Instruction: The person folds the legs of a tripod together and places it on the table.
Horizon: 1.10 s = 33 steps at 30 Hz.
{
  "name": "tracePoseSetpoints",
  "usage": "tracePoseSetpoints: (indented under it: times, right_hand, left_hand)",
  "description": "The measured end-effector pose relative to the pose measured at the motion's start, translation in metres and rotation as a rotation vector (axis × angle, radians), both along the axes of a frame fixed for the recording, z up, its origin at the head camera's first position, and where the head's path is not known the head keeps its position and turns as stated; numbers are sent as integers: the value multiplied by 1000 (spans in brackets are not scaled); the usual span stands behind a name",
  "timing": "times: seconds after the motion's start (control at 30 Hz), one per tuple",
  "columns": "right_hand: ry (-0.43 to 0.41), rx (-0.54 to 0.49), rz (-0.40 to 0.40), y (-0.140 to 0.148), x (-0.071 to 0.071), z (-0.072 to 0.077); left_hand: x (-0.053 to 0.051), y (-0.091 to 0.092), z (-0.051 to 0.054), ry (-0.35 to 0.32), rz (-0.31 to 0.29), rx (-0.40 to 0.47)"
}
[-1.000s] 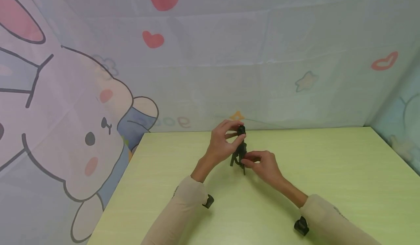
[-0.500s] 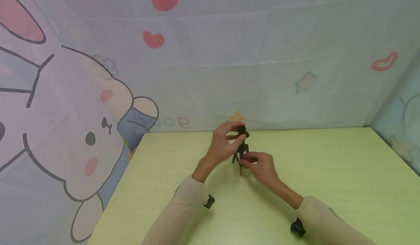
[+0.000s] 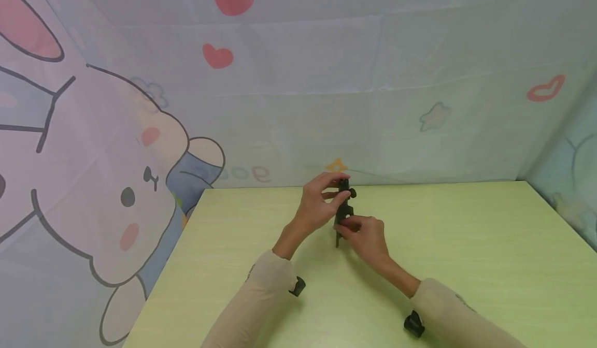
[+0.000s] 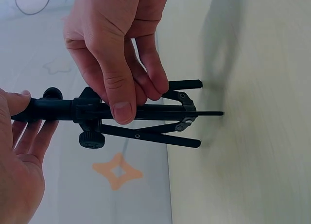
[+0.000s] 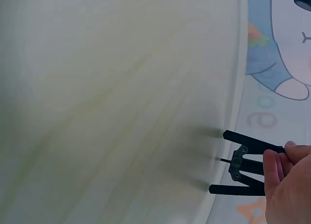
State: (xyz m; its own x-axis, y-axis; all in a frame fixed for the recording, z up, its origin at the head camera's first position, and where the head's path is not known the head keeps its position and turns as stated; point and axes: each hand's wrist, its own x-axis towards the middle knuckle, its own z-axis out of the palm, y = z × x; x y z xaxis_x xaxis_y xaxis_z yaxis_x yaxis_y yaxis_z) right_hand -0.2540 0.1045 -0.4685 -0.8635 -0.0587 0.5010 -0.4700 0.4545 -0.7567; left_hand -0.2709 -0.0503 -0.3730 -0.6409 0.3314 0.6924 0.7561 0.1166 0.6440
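Observation:
A small black tripod (image 3: 344,211) is held upright over the far part of the table. My left hand (image 3: 317,203) grips its top tube with thumb and fingers. Lower down, my right hand (image 3: 368,238) pinches one leg between thumb and fingertips. In the left wrist view a round knob (image 4: 91,139) juts from the tripod's collar, and the legs are partly spread, joined by hinged braces (image 4: 187,114). Two leg ends (image 5: 235,190) show in the right wrist view beside my right hand. Whether the feet touch the table I cannot tell.
The pale yellow-green table (image 3: 466,244) ends at a hanging cloth backdrop (image 3: 298,115) printed with a rabbit and hearts, close behind my hands. Black wrist devices (image 3: 414,323) sit under both sleeves.
The tripod has turned about its upright axis, and a knob now sticks out to the right at its top. My right hand has moved left with the leg; my left hand stays almost in place.

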Motion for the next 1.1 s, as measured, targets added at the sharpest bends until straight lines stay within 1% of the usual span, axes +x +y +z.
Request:
tracePoseSetpoints:
  times: [0.2,0.33,0.43,0.57,0.67,0.8,0.93,1.03,1.1]
  right_hand:
    - [-10,4,-15,-2,0,0]
    - [4,17,18,1,0,-1]
    - [21,29,55,4,1,-2]
    - [55,49,97,12,2,-1]
    - [73,52,123,19,3,1]
    - [85,58,136,30,4,3]
    - [83,82,123,42,2,4]
    - [53,112,111,50,0,3]
    - [19,137,119,55,-2,1]
  left_hand:
    - [2,-1,2,-24,-2,-3]
    - [0,-2,1,-35,-8,-9]
    - [-8,-2,-7,-38,-11,-12]
    - [-22,-2,-21,-31,-7,-18]
    - [-26,-3,-25,-34,-9,-31]
    - [-27,-5,-25,-50,-18,-43]
    - [-26,-5,-24,-65,-25,-43]
    - [-26,-5,-23,-67,-23,-44]
    - [-26,-5,-23,-65,-23,-42]
